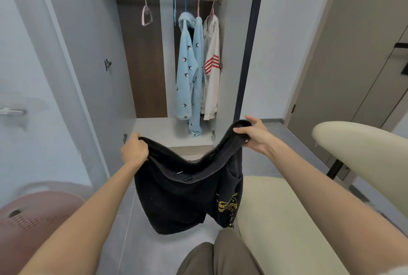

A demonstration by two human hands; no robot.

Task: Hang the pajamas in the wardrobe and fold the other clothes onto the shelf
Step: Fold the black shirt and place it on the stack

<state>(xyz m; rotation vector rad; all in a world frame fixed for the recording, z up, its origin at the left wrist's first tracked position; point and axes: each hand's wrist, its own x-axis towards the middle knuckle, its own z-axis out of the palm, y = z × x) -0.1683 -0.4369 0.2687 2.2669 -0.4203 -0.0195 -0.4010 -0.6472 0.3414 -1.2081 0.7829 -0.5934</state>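
— Both hands busy?
— Yes: left hand [134, 150] and right hand [254, 136] each grip the top edge of the black garment [176, 197], which hangs above the floor before the open wardrobe [143, 65].
— Room inside?
— Blue pajamas [187, 65] crowd the rail's right end; one pink hanger [146, 16] hangs alone at the left. Basket [33, 219] left, chair [276, 219] right.

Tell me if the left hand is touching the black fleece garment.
Touching. The head view shows the left hand gripping the black fleece garment at its upper edge, fingers curled.
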